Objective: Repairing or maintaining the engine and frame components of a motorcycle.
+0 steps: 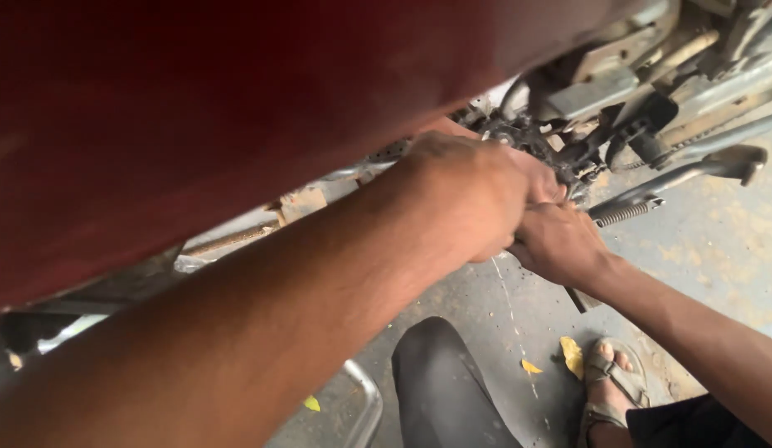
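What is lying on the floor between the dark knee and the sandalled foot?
In the head view, two yellow leaf scraps lie on the grey floor between the knee and the foot.

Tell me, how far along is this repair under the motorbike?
Done: cannot tell. In hand: left hand and right hand, close together, press against the greasy sprocket and chain area below the red body panel. What they hold is hidden. Left: unclear; the side stand sticks out beside them.
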